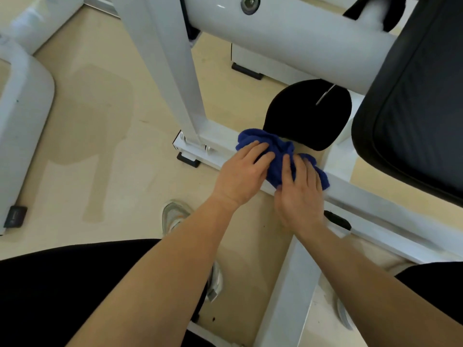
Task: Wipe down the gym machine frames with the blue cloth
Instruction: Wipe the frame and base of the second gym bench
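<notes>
A bunched blue cloth (278, 151) lies on the low white base bar (370, 196) of the gym machine frame, near the middle of the view. My left hand (241, 174) presses on the cloth's left part with its fingers laid fairly straight over it. My right hand (300, 191) lies on the cloth's right part, fingers spread flat across it. Both hands sit side by side, almost touching. The part of the cloth under my palms is hidden.
A white upright post (170, 71) rises from the bar's left end. A thick white tube (288, 33) crosses above. A black round pad (308, 113) and a black seat cushion (421, 108) stand to the right. Another white machine (22, 108) is at left. My shoes (172, 216) stand on beige floor.
</notes>
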Available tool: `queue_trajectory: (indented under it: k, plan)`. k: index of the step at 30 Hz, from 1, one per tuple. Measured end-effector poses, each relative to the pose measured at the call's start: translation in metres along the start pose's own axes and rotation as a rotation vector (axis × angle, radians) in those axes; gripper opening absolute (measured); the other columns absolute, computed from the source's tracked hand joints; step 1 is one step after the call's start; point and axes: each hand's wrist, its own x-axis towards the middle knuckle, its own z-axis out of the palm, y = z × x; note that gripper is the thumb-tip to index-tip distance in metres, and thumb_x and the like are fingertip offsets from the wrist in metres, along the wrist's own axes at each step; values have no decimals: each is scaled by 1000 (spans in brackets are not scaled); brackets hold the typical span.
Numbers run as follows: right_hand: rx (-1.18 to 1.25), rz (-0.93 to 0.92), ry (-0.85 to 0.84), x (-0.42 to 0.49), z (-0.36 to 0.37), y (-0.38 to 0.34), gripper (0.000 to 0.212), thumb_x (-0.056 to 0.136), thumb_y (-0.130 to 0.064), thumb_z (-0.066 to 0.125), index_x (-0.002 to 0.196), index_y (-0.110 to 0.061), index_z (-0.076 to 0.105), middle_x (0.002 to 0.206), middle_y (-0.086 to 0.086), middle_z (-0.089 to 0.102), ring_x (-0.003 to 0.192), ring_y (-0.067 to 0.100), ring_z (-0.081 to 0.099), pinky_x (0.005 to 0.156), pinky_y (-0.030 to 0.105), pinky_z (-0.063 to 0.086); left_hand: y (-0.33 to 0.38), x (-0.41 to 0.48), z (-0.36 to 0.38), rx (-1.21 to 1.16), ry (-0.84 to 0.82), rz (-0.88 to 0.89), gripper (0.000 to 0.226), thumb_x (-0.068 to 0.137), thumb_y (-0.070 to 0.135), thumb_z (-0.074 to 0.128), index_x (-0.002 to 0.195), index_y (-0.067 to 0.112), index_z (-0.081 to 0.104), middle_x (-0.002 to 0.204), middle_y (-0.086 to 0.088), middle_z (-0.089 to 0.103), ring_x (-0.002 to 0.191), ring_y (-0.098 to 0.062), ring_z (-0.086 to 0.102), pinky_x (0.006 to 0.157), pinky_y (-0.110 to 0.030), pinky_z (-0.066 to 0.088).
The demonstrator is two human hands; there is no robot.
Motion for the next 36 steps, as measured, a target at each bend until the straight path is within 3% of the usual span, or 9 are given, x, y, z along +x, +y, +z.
queue_trajectory:
  k: [4, 8, 11, 17, 20, 25, 28, 32, 36]
  plan:
    - [58, -87, -88, 22, -2, -38, 70, 98, -38, 48, 157, -14, 19, 161, 15, 25, 148, 37, 21, 120, 51, 19, -31, -11, -10, 86, -15, -129, 44, 93, 15, 47, 135, 6, 57, 142, -13, 54, 131, -31, 50, 110, -41, 40]
    - [92, -120, -202, 48, -2, -71, 69, 102, -45, 33, 159, -21, 1, 166, 8, 4, 153, 31, 3, 123, 47, 4, -56, -19, -24, 216, -177, -245, 55, 101, 27, 37, 153, 12, 29, 159, -10, 29, 147, -27, 27, 119, -45, 28]
    - [54, -117, -174, 42, -1, -64, 66, 103, -41, 34, 159, -19, 7, 166, 7, 8, 152, 29, 8, 123, 46, 11, -44, -17, -25, 290, -204, -234, 58, 103, 39, 39, 154, 14, 28, 160, -9, 28, 148, -28, 25, 119, -45, 25]
    - [-36, -8, -129, -9, 6, -6, 67, 100, -33, 48, 157, -11, 21, 161, 17, 24, 148, 38, 23, 117, 55, 26, 2, -12, -8, 241, -312, 14, 58, 100, 39, 39, 152, 15, 33, 158, -9, 32, 147, -31, 27, 120, -45, 19]
    - [-33, 24, -129, -4, 5, -21, 80, 92, -37, 63, 155, -8, 25, 158, 22, 28, 145, 43, 27, 116, 55, 23, -2, -13, -10, 181, -287, -48, 55, 102, 34, 34, 153, 13, 33, 159, -8, 31, 148, -27, 25, 122, -42, 18]
    - [34, -168, -211, 47, 1, -71, 74, 98, -40, 45, 158, -13, 11, 165, 14, 12, 151, 35, 12, 121, 49, 12, -56, -22, -27, 147, -238, -263, 55, 101, 25, 30, 154, 11, 27, 161, -10, 24, 150, -26, 21, 120, -44, 23]
    - [22, -229, -243, 64, 1, -79, 73, 100, -40, 39, 159, -16, 4, 166, 9, 4, 153, 30, 4, 123, 45, 7, -70, -20, -32, 173, -228, -305, 55, 101, 23, 30, 154, 10, 25, 161, -10, 24, 149, -24, 21, 119, -44, 24]
    - [29, -261, -237, 55, -3, -66, 73, 99, -40, 41, 158, -18, 4, 166, 7, 3, 153, 27, 3, 124, 44, 7, -50, -18, -27, 178, -216, -377, 66, 96, 17, 49, 155, 13, 22, 162, -10, 20, 150, -30, 17, 120, -46, 23]
    - [-14, -175, -297, 26, -9, -37, 86, 94, -46, 48, 158, -19, -3, 167, 6, -3, 153, 27, -1, 124, 45, 4, -12, -16, -20, 158, -279, -357, 63, 101, 25, 46, 157, 22, 18, 164, -6, 14, 152, -28, 9, 121, -47, 19]
